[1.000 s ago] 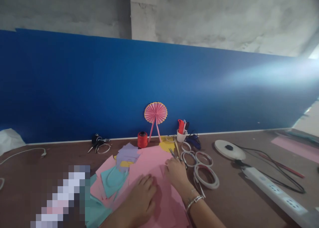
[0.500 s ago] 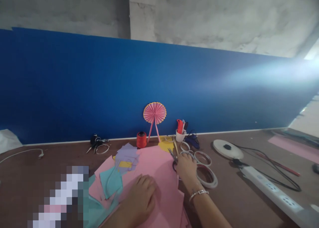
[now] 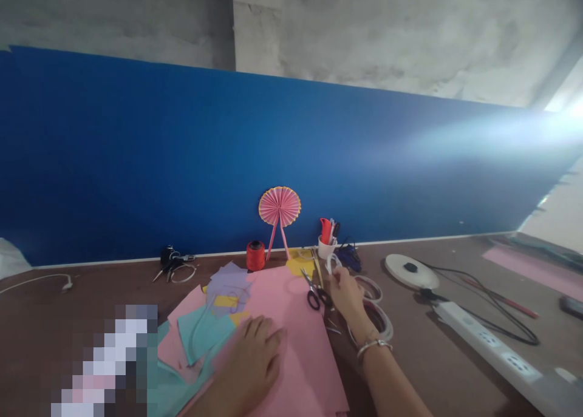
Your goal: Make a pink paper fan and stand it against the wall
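Note:
My left hand (image 3: 257,350) lies flat on a stack of pink paper (image 3: 305,344), its fingers stretched out. My right hand (image 3: 347,294) reaches past the stack's right edge, and its fingers pinch a small white roll of tape (image 3: 334,261), which is tilted up. Just left of that hand, black-handled scissors (image 3: 313,292) rest on the pink paper with their blades parted. Larger tape rolls (image 3: 385,323) lie beside and partly behind my right wrist. Teal paper pieces (image 3: 203,332) and purple scraps (image 3: 230,283) are left of my left hand.
A pink folded-paper fan (image 3: 279,207) leans on the blue partition (image 3: 182,162). Nearby stand a red thread spool (image 3: 255,257) and a white pen cup (image 3: 327,247). Keys (image 3: 173,259) lie at left; a white cable reel (image 3: 410,272) and power strip (image 3: 487,338) at right.
My right hand has let go of the scissors, which now lie on the pink paper, and has moved onto the small white tape roll, tilting it up. My left hand stays on the paper.

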### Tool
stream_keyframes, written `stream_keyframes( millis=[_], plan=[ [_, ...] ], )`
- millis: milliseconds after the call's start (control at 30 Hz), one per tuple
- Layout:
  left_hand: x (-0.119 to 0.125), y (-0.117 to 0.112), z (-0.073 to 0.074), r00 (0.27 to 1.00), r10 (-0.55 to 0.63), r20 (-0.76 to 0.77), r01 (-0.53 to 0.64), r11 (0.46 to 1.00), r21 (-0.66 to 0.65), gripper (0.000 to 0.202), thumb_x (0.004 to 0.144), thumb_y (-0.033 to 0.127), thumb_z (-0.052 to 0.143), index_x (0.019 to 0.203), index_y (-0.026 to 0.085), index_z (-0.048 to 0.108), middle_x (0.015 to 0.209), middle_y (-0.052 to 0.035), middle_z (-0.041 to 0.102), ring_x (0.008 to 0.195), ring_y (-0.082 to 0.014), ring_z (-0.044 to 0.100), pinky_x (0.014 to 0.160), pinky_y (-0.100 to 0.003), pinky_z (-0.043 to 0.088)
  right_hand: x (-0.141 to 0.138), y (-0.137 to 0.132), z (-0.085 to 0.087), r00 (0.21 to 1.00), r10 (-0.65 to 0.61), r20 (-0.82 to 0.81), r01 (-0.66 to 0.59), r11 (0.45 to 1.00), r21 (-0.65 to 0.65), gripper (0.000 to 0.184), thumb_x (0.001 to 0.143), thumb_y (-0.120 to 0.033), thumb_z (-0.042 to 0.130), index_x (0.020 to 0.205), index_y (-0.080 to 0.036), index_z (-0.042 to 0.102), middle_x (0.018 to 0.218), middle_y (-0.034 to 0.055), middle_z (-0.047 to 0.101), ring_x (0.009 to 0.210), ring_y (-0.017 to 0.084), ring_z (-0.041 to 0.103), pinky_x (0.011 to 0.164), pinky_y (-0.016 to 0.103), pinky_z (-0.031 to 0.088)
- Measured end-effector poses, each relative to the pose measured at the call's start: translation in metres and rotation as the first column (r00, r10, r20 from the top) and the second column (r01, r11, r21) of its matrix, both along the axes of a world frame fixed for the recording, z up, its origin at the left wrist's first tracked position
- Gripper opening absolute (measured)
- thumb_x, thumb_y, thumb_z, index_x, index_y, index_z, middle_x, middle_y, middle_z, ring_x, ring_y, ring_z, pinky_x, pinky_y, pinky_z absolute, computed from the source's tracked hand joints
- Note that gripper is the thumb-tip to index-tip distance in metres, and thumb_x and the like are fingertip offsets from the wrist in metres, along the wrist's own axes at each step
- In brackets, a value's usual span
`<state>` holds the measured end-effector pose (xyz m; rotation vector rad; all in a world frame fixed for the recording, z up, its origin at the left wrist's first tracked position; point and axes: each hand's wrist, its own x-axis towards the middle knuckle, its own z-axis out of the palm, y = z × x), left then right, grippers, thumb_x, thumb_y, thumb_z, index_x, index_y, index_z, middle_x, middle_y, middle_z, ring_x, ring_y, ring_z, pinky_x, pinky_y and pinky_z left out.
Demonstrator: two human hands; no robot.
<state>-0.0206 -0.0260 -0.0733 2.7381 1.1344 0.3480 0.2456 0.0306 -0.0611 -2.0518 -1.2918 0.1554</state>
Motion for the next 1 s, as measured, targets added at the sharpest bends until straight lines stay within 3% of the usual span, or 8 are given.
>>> stream_keyframes(
  millis=[133, 233, 367, 500, 633, 767, 900, 1000],
  plan=[
    [0.0, -0.004, 0.004, 1.0, 0.003, -0.013, -0.003, 1.0, -0.029, 0.04, 0.091, 0.037, 0.042, 0.129, 0.028, 0.05, 0.116, -0.0076, 0.056, 0.104, -0.0261, 0.047, 0.093, -0.045, 0.036, -0.001, 0.006, 0.0, 0.955, 0.046, -0.293, 0.02, 0.976, 0.217, 0.022, 0.079, -0.033, 0.042, 0.088, -0.018, 0.055, 0.085, 0.0069, 0.067, 0.082, 0.021, 0.061, 0.077, 0.032, 0.043],
    [0.0, -0.004, 0.005, 0.999, 0.0, -0.055, -0.002, 0.999, -0.035, 0.043, 0.092, 0.041, 0.04, 0.133, 0.028, 0.047, 0.129, -0.0097, 0.052, 0.112, -0.0281, 0.046, 0.098, -0.048, 0.033, -0.005, 0.006, 0.001, 0.869, 0.124, -0.479, 0.047, 0.943, 0.329, 0.024, 0.076, -0.041, 0.041, 0.073, -0.02, 0.052, 0.072, 0.0029, 0.062, 0.069, 0.017, 0.058, 0.066, 0.027, 0.044],
    [0.0, 0.0, 0.003, 0.991, -0.016, -0.129, 0.007, 0.997, -0.072, 0.049, 0.095, 0.045, 0.031, 0.14, 0.028, 0.039, 0.147, -0.0125, 0.038, 0.133, -0.0336, 0.031, 0.105, -0.057, 0.024, -0.017, 0.009, 0.006, 0.729, 0.262, -0.633, -0.001, 0.925, 0.381, 0.027, 0.073, -0.045, 0.045, 0.06, -0.021, 0.046, 0.054, -0.0018, 0.053, 0.05, 0.013, 0.049, 0.053, 0.025, 0.041],
    [-0.006, 0.0, -0.002, 0.98, -0.016, -0.2, -0.006, 0.994, -0.111, 0.048, 0.092, 0.036, 0.04, 0.139, 0.027, 0.04, 0.147, -0.0127, 0.038, 0.134, -0.0355, 0.032, 0.103, -0.059, 0.028, -0.03, 0.01, 0.018, 0.614, 0.381, -0.691, -0.121, 0.911, 0.395, 0.031, 0.074, -0.046, 0.049, 0.057, -0.019, 0.049, 0.051, -0.0001, 0.053, 0.048, 0.013, 0.049, 0.049, 0.025, 0.04],
    [-0.014, -0.004, -0.001, 0.987, -0.035, -0.157, 0.023, 0.997, -0.079, 0.049, 0.086, 0.025, 0.046, 0.135, 0.021, 0.047, 0.144, -0.0146, 0.042, 0.133, -0.0348, 0.033, 0.105, -0.058, 0.028, -0.043, -0.007, 0.028, 0.566, 0.463, -0.682, -0.206, 0.881, 0.426, 0.029, 0.073, -0.045, 0.06, 0.066, -0.017, 0.059, 0.064, 0.002, 0.062, 0.057, 0.013, 0.053, 0.056, 0.024, 0.041],
    [-0.013, 0.004, 0.01, 0.988, 0.015, 0.153, -0.015, 1.0, 0.0, 0.041, 0.079, 0.025, 0.056, 0.12, 0.023, 0.06, 0.132, -0.0109, 0.055, 0.126, -0.0318, 0.044, 0.104, -0.052, 0.034, -0.06, -0.027, 0.023, 0.544, 0.577, -0.609, -0.346, 0.816, 0.464, 0.029, 0.076, -0.047, 0.062, 0.077, -0.018, 0.06, 0.069, 0.0024, 0.066, 0.059, 0.013, 0.053, 0.059, 0.025, 0.042],
    [-0.009, 0.018, 0.008, 0.796, 0.173, 0.58, -0.258, 0.964, 0.067, 0.025, 0.088, 0.026, 0.048, 0.105, 0.021, 0.066, 0.101, -0.0092, 0.069, 0.1, -0.0257, 0.061, 0.09, -0.044, 0.048, -0.079, -0.039, 0.005, 0.644, 0.669, -0.371, -0.488, 0.733, 0.475, 0.023, 0.083, -0.041, 0.056, 0.073, -0.02, 0.058, 0.07, 0.0027, 0.065, 0.07, 0.018, 0.06, 0.076, 0.034, 0.047],
    [-0.011, 0.015, -0.001, 0.753, 0.141, 0.643, -0.277, 0.954, 0.116, 0.027, 0.087, 0.027, 0.051, 0.11, 0.022, 0.065, 0.101, -0.0091, 0.068, 0.098, -0.026, 0.061, 0.088, -0.044, 0.049, -0.089, -0.044, -0.009, 0.714, 0.692, -0.107, -0.605, 0.686, 0.404, 0.015, 0.086, -0.029, 0.052, 0.074, -0.021, 0.057, 0.069, -0.0005, 0.065, 0.068, 0.015, 0.061, 0.1, 0.046, 0.036]
  ],
)
